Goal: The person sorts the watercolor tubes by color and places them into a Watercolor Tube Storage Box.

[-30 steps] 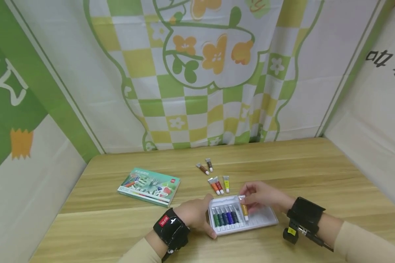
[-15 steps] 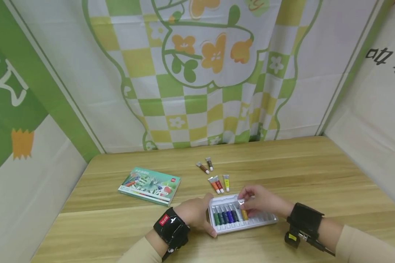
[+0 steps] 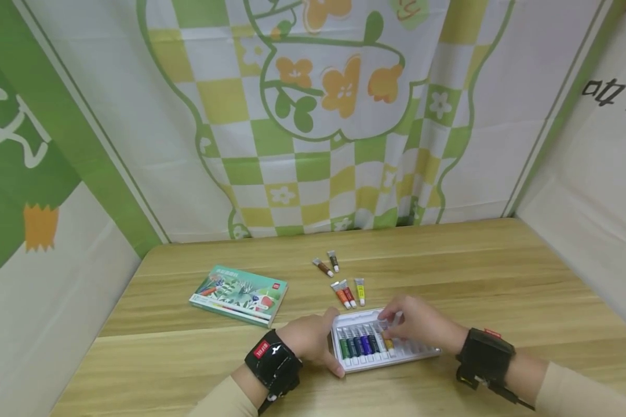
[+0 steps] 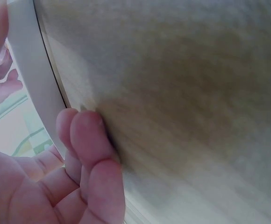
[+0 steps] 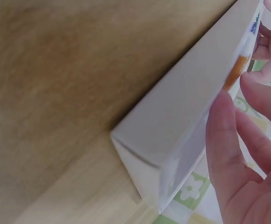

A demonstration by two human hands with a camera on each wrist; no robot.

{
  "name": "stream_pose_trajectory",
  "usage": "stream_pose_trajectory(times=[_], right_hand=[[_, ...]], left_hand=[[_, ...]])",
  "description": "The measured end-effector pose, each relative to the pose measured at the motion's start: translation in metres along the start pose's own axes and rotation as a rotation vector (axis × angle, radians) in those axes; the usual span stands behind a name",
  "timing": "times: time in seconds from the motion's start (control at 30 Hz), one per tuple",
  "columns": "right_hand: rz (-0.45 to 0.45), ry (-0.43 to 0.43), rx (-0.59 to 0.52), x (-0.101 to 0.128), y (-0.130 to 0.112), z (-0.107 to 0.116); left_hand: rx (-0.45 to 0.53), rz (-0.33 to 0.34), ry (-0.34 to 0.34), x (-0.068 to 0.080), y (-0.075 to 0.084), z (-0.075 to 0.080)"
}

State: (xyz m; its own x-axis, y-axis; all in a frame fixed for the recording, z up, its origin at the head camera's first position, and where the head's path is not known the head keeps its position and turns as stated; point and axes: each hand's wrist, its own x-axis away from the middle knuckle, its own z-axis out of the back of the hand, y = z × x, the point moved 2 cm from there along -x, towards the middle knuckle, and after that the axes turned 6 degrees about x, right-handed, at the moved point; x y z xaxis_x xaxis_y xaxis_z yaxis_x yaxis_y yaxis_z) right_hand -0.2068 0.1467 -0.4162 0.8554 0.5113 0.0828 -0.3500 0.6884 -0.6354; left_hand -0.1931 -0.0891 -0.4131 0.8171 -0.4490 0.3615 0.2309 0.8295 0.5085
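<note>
On the desk (image 3: 501, 278), in its front part and well apart from the back edge, lies a white tray (image 3: 362, 317). The left hand (image 3: 310, 343) grips its left end, with the thumb near the front corner and the fingers at the back one. The right hand (image 3: 416, 325) is above the tray, its fingers bent and only slightly apart, touching an ochre tube (image 3: 389, 343) which lies beside the row of tubes (image 3: 359, 346). Because the fingers partly cover it, I cannot tell whether they pinch this tube or merely press it.

If the pressing comes from one side, I think the ochre tube could turn over and lie crosswise on its neighbour. If the left hand loosens, the same pressure could make the tray slide or tilt. A slide toward the back edge would probably push the yellow tube (image 3: 361, 292), which is near the tray's back rim, together with the orange tube (image 3: 341, 293) and the red tube (image 3: 348, 293). The black wrist device (image 3: 485, 359) on the right arm is also near the tray, and a low swing could knock it.
</note>
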Motion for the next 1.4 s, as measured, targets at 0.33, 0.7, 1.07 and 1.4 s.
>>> stream_pose_trajectory(times=[0.33, 0.7, 1.07, 1.4], right_hand=[[0.005, -0.063, 0.055, 0.010, -0.004, 0.004], [0.033, -0.074, 0.221, 0.005, -0.013, 0.001], [0.067, -0.127, 0.238, -0.001, -0.017, 0.006], [0.126, -0.134, 0.245, -0.030, -0.022, 0.012]], left_hand=[[-0.011, 0.000, 0.006, 0.001, 0.000, 0.000], [-0.001, -0.015, 0.006, 0.001, 0.001, 0.001], [0.001, -0.026, 0.007, 0.001, 0.001, 0.002], [-0.002, -0.006, -0.002, 0.001, 0.001, 0.002]])
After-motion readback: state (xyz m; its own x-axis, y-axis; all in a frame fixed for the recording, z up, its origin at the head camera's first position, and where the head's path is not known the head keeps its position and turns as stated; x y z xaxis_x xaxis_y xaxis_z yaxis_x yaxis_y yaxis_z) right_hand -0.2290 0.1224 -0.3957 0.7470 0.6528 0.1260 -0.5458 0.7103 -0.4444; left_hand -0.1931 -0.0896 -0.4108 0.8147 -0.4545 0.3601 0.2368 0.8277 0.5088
